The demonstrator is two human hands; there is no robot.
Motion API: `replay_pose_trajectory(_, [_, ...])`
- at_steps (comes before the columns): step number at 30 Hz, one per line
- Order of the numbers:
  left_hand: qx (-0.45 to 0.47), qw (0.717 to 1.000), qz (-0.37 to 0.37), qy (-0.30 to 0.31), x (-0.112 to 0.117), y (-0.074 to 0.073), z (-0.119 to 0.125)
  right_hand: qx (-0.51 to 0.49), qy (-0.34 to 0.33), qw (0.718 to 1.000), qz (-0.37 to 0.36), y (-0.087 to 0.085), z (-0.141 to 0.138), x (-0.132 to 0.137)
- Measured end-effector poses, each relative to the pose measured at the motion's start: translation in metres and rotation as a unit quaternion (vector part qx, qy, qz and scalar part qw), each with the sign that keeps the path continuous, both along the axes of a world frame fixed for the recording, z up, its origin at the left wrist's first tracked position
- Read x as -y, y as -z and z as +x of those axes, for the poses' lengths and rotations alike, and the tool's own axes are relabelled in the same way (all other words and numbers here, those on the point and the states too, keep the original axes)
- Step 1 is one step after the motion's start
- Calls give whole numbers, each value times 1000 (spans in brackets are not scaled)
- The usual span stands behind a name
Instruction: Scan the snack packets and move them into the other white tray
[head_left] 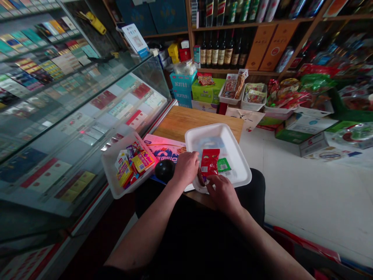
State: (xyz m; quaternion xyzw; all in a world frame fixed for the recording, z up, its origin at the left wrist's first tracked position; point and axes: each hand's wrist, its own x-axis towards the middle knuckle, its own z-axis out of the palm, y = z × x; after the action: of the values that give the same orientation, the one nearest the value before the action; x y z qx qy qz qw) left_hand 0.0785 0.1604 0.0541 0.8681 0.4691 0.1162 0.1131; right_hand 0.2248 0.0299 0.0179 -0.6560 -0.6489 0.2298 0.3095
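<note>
Two white trays lie on a wooden table (pixel 186 122). My left hand (pixel 185 169) sits at the left rim of the nearer foam tray (pixel 230 149), and my right hand (pixel 223 193) lies over its front rim. Both sets of fingers are close to a red snack packet (pixel 210 162), and a small brown item shows between them. A green sachet (pixel 223 165) lies beside the red packet. Left of my hands are a black round object (pixel 164 171), a pink printed sheet (pixel 161 144) and a second tray (pixel 112 171) heaped with colourful snack packets.
A glass display counter (pixel 72 116) full of cigarette packs runs along the left. Wooden shelves of bottled liquor (pixel 221 48) stand behind the table. Cartons and trays of packaged snacks (pixel 279 97) line the back, above a pale tiled floor (pixel 294 186) on the right.
</note>
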Motion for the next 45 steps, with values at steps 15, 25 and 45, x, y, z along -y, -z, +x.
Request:
replay_pose_trajectory(15, [201, 979, 10, -5, 73, -22, -58, -153, -67, 985, -51, -158, 82, 35])
replay_pose_trajectory(25, [241, 959, 26, -147, 98, -25, -136, -115, -156, 976, -97, -117, 12, -10])
replay_pose_trajectory(45, [125, 929, 32, -347, 77, 5, -311, 160, -348, 924, -7, -93, -206, -120])
